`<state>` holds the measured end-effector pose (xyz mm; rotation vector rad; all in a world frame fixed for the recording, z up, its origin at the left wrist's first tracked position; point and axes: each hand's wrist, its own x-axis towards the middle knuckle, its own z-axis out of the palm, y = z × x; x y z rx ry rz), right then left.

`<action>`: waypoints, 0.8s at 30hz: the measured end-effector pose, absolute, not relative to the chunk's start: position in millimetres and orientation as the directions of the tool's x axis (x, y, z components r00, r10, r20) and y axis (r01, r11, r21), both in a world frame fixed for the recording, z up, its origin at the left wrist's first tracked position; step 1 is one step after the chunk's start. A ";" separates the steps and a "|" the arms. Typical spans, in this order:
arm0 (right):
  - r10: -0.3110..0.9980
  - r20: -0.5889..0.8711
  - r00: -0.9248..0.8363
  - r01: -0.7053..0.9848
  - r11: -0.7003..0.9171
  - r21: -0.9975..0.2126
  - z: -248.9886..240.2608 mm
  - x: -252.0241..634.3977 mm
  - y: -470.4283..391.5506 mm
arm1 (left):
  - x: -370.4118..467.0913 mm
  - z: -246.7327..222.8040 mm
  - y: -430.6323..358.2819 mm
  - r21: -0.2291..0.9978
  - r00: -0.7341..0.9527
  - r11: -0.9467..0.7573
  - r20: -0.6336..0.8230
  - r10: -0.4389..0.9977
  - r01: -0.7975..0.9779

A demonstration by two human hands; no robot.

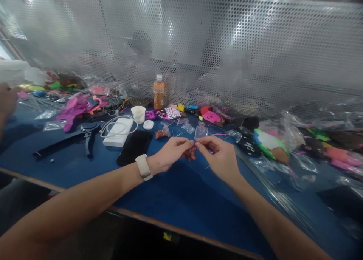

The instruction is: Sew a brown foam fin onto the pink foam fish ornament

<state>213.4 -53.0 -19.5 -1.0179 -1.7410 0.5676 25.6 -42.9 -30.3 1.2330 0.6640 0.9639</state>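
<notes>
A: How can the person do this fine handling of the strand [190,157] well?

B: In my judgement, with a light pinch and both hands near each other, because such a thin thing can probably slip or bend. It would also help to rest the forearms on the table [170,194] for steadiness.

A: And how is the grip of each hand?

B: It is narrow on both sides. The left hand [172,152] and the right hand [221,154] both seem to pinch the strand between thumb and forefinger, and their fingertips almost meet (whether they truly touch, one cannot tell at this size).

A: Where does the strand lie, relative to this grip?

B: It is at the fingertips, above the table, and a thin curved part hangs below the left fingers. The exact place where it is pinched is too small to see. A clear bag [201,132] lies just beyond the fingertips, the phone [134,147] lies beyond the left wrist, and a bundle of wires [273,192] lies to the right of the right forearm.
</notes>
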 end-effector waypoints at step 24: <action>0.923 0.349 -0.162 0.176 0.376 -0.910 -8.7 211.5 -54.6 | 17.5 -15.4 -48.3 0.740 0.330 -0.561 0.460 0.825 0.371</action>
